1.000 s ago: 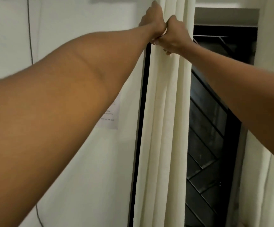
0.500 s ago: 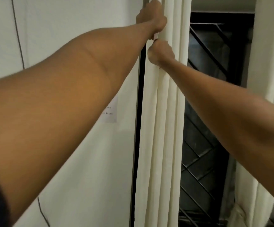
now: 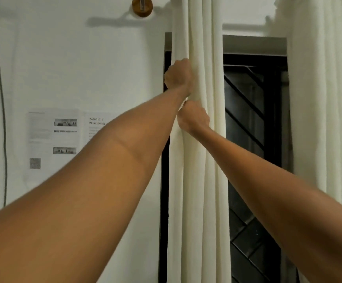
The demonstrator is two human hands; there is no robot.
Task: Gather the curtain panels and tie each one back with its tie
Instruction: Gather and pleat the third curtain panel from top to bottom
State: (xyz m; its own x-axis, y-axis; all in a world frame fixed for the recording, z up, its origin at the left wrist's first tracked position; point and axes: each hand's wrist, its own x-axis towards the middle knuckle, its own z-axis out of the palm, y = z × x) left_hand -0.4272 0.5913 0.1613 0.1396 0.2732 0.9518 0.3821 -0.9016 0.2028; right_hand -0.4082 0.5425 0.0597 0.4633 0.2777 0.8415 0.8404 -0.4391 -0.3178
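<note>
A cream curtain panel hangs gathered in folds at the left edge of a dark window. My left hand grips the panel's left side high up, fingers curled round the fabric and hidden behind it. Just below it, my right hand grips the same bunch of folds. A second cream panel hangs loose at the window's right side. No tie is visible.
A dark window with a diagonal metal grille lies between the panels. A round wooden rod bracket sits on the white wall at the top. Printed sheets are stuck to the wall at left, beside a thin cable.
My right hand has slid down the gathered panel from beside the left hand to just below it. The camera has tilted up, bringing the rod bracket and wall sheets into view.
</note>
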